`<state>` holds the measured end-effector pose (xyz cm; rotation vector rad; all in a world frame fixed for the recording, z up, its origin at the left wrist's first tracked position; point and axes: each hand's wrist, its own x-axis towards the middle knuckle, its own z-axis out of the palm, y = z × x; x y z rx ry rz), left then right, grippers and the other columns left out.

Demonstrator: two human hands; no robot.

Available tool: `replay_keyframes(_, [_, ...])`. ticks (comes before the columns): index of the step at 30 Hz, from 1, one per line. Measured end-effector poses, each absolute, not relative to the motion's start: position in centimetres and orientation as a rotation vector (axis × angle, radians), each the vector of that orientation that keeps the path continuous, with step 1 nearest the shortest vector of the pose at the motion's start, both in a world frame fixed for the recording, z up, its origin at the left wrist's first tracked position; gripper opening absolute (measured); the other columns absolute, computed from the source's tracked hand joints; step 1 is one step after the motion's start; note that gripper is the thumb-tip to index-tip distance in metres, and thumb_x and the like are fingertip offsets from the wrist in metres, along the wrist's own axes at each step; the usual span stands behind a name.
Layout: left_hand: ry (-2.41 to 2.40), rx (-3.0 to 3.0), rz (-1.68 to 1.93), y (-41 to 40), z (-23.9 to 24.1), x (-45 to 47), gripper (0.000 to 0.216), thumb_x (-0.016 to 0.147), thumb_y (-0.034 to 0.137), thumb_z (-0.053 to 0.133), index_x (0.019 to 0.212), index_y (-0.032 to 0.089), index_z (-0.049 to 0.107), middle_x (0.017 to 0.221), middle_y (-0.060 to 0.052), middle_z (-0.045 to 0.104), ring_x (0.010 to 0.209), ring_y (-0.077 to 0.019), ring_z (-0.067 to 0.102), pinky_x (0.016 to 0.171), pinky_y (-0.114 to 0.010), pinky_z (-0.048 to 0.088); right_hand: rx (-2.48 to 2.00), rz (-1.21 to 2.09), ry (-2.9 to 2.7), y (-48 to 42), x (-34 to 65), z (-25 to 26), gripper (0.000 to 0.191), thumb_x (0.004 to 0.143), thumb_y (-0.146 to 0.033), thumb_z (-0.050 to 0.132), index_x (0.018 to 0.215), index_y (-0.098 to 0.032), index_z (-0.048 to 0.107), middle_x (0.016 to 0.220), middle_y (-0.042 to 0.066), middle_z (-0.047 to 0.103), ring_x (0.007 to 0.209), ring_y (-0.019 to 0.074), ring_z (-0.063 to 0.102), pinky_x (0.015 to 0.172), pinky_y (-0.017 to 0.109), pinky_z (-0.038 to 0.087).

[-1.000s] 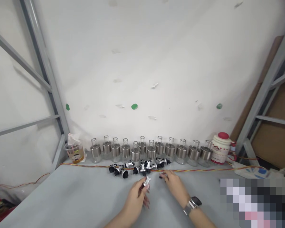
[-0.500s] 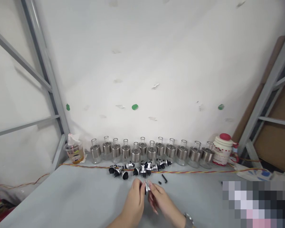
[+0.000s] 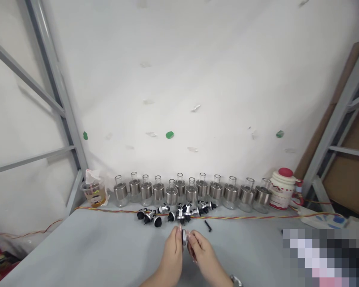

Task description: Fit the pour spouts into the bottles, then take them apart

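My left hand (image 3: 172, 255) and my right hand (image 3: 201, 252) meet low in the middle of the view, fingertips pinched together on a small silver pourer spout (image 3: 184, 236). Just beyond them lies a heap of black-and-silver pourer spouts (image 3: 173, 212) on the grey table (image 3: 92, 247). One small black plug (image 3: 208, 225) lies loose to the right of my hands. Along the wall stands a row of several glass bottles with steel collars (image 3: 191, 190), all without spouts.
A plastic cup of amber liquid (image 3: 93, 190) stands at the row's left end, a white jar with a red lid (image 3: 285, 188) at its right. A twisted red-yellow cable (image 3: 251, 217) runs across the table. Grey metal frames flank both sides.
My right hand left the black plug on the table and came left to join my left hand on the silver spout. Both hands drew slightly nearer to me.
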<state>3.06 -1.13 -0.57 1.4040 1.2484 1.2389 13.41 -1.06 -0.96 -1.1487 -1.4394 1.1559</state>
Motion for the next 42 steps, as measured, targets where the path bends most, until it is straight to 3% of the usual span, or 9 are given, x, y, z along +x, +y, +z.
replay_keyframes(4, [1.203,1.07,0.989,-0.5,0.0,3.1,0.052,0.069,0.072,0.028,0.069,0.022,0.038,0.046,0.01,0.027,0.036,-0.0067,0.025,0.038,-0.021,0.026,-1.127,0.575,-1.824,-1.4,14.8,-0.4,0.03,0.089,-0.035,0.029,0.067,-0.02,0.043,0.066,0.001,0.05,0.063,0.0144,0.046,0.059,0.026,0.039])
replay_keyframes(9, [1.132,0.965,0.826,0.0,0.6,2.9,0.056,0.057,0.078,0.037,0.064,0.022,0.035,0.043,0.012,0.026,0.033,-0.0036,0.018,0.034,-0.017,0.022,-0.941,0.116,-2.164,-1.2,16.3,0.3,0.026,0.088,-0.02,0.029,0.07,-0.02,0.048,0.071,0.003,0.053,0.069,0.0174,0.046,0.069,0.032,0.038])
replay_keyframes(13, [1.262,1.162,0.937,-0.3,0.2,2.9,0.054,0.067,0.075,0.024,0.064,0.022,0.036,0.041,0.011,0.024,0.032,-0.0075,0.026,0.036,-0.022,0.029,-1.159,0.658,-1.801,-1.0,15.0,0.3,0.037,0.087,-0.044,0.033,0.059,-0.021,0.042,0.055,-0.001,0.047,0.055,0.0136,0.044,0.053,0.025,0.036])
replay_keyframes(19, [1.528,1.922,1.175,0.0,0.8,1.2,0.04,0.084,0.049,0.023,0.069,0.02,0.047,0.071,-0.007,0.054,0.068,-0.0199,0.05,0.068,-0.034,0.039,-1.065,1.693,-1.218,-0.2,14.6,0.5,0.053,0.073,-0.07,0.029,0.047,-0.023,0.024,0.034,-0.011,0.023,0.028,0.0053,0.016,0.033,0.02,0.021])
replay_keyframes(21, [1.655,1.949,1.152,0.7,1.3,0.2,0.04,0.086,0.042,0.019,0.071,0.019,0.049,0.074,-0.009,0.056,0.072,-0.0213,0.051,0.07,-0.035,0.039,-1.163,1.511,-1.26,0.9,16.3,0.7,0.053,0.07,-0.072,0.029,0.047,-0.023,0.026,0.035,-0.01,0.026,0.029,0.0056,0.02,0.034,0.02,0.024])
replay_keyframes(23, [1.733,1.921,1.076,1.3,1.3,-0.7,0.041,0.088,0.037,0.016,0.077,0.019,0.051,0.077,-0.008,0.057,0.076,-0.0212,0.052,0.071,-0.034,0.038,-1.438,0.966,-1.402,2.3,18.8,0.8,0.055,0.071,-0.072,0.02,0.05,-0.023,0.034,0.039,-0.006,0.037,0.032,0.0086,0.032,0.037,0.022,0.029])
replay_keyframes(28, [1.773,2.229,0.795,1.3,0.1,-0.6,0.023,0.083,0.034,0.038,0.083,0.017,0.055,0.089,-0.008,0.055,0.088,-0.0242,0.049,0.077,-0.034,0.037,-1.696,0.555,-1.514,4.7,24.0,0.1,0.037,0.074,-0.049,0.04,0.052,-0.021,0.048,0.047,0.002,0.05,0.049,0.0177,0.05,0.049,0.028,0.035])
replay_keyframes(33, [1.842,2.36,0.717,1.3,0.3,-0.5,0.021,0.079,0.03,0.05,0.093,0.016,0.056,0.097,-0.009,0.051,0.095,-0.0252,0.047,0.081,-0.035,0.037,-1.809,0.332,-1.672,4.3,24.5,-1.2,0.024,0.077,-0.025,0.042,0.063,-0.018,0.06,0.069,0.008,0.062,0.067,0.0208,0.058,0.062,0.028,0.04])
replay_keyframes(42, [2.458,2.193,0.495,1.6,1.5,-4.2,0.034,0.078,0.032,0.051,0.107,0.015,0.049,0.092,-0.01,0.049,0.085,-0.0246,0.052,0.062,-0.028,0.042,-1.823,0.175,-1.925,4.2,23.9,-1.6,0.028,0.082,-0.014,0.037,0.081,-0.016,0.065,0.082,0.011,0.062,0.075,0.0206,0.06,0.069,0.027,0.04])
